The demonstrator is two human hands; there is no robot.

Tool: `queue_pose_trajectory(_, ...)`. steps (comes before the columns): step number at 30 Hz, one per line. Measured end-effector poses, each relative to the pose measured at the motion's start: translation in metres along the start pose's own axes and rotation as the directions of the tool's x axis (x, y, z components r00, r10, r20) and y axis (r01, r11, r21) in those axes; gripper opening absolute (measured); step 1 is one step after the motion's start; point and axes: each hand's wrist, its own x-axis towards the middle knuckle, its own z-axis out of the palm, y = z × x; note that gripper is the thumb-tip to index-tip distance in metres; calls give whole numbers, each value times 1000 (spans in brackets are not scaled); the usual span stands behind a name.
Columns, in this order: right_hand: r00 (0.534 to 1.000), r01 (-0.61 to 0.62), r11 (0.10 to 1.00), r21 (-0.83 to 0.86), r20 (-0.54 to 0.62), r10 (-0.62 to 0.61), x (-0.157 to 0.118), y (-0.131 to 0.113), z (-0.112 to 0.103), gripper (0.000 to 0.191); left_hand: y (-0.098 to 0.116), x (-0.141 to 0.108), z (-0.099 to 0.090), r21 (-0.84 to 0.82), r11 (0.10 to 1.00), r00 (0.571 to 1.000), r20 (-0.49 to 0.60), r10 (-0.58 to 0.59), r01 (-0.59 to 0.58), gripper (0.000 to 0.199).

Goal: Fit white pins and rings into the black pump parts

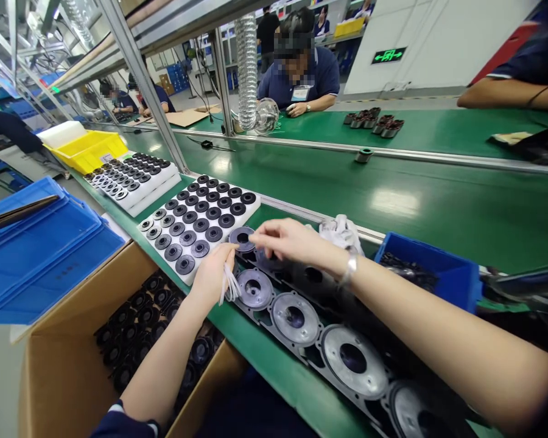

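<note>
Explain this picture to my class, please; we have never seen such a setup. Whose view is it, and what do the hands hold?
There is no robot here: these are a person's two bare hands, seen by a camera worn on that person's head, looking forward and down. The left hand holds a bundle of thin white strands. The right hand has bent fingers over a line of round grey metal parts; whether it pinches something small, I cannot tell. Both hands work above a long green work surface. On it, a white foam tray carries rows of round black parts. A blue plastic bin stands to the right, and an open brown cardboard box sits below, at left.
</note>
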Motion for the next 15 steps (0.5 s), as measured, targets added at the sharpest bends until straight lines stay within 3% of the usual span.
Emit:
queue_pose_trajectory(1,993,26,996,88,116,-37,-11,-4,6,38,4,0,-2,-19,999,999,-21,-34,34,31)
queue_pose_trajectory(3,971,41,973,226,221,-92,-28,-10,19,41,12,-1,-5,-19,995,995,-13,-96,95,30)
queue_pose_trajectory(8,989,30,944,327,128,-76,-37,-7,39,38,23,-5,-6,3,996,993,68,-93,93,30)
queue_pose_trajectory(15,995,17,922,386,80,-52,-42,1,22,45,23,-20,-15,-199,980,973,226,40,6,43)
